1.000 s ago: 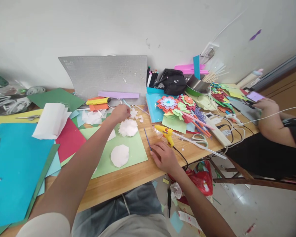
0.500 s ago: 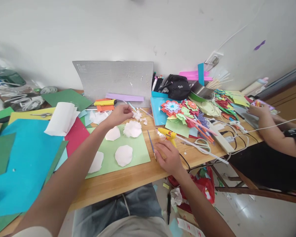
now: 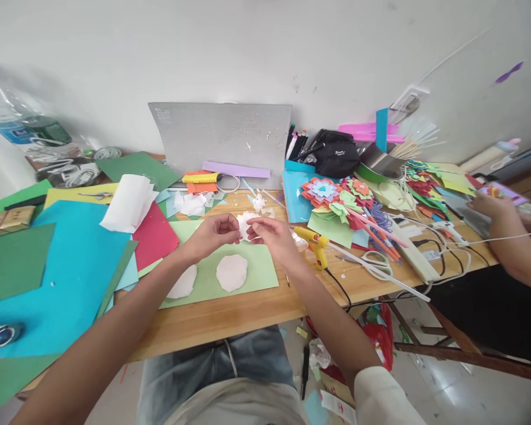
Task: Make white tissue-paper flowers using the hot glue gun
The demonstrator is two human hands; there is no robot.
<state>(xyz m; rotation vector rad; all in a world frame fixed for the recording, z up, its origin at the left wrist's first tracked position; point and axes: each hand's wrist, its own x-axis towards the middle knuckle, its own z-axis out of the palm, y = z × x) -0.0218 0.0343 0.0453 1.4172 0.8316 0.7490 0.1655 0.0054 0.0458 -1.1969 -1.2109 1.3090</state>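
My left hand (image 3: 221,232) and my right hand (image 3: 273,236) meet over a pale green sheet, fingertips almost touching. Both have thumb and fingers closed in a pinch; whatever is in them is too small to make out. Between and behind the fingertips shows a ruffled white paper piece (image 3: 244,222), partly covered by my right hand. Closer to me on the green sheet (image 3: 261,276) lies a flat, rounded white paper piece (image 3: 231,273). Another white piece (image 3: 184,283) is partly behind my left forearm. Small white scraps (image 3: 259,202) lie just beyond the sheet.
To the right are a yellow glue gun (image 3: 316,243), scissors (image 3: 376,262), folded paper flowers (image 3: 322,192) and a power strip (image 3: 413,254). Coloured paper (image 3: 79,260) and a white roll (image 3: 128,203) lie left. A grey board (image 3: 225,136) leans on the wall. A co-worker's arm (image 3: 511,233) is far right.
My right hand has left the table beside the glue gun and come left to meet my left hand. My left hand has drawn back from the white scraps. The view has shifted slightly left.
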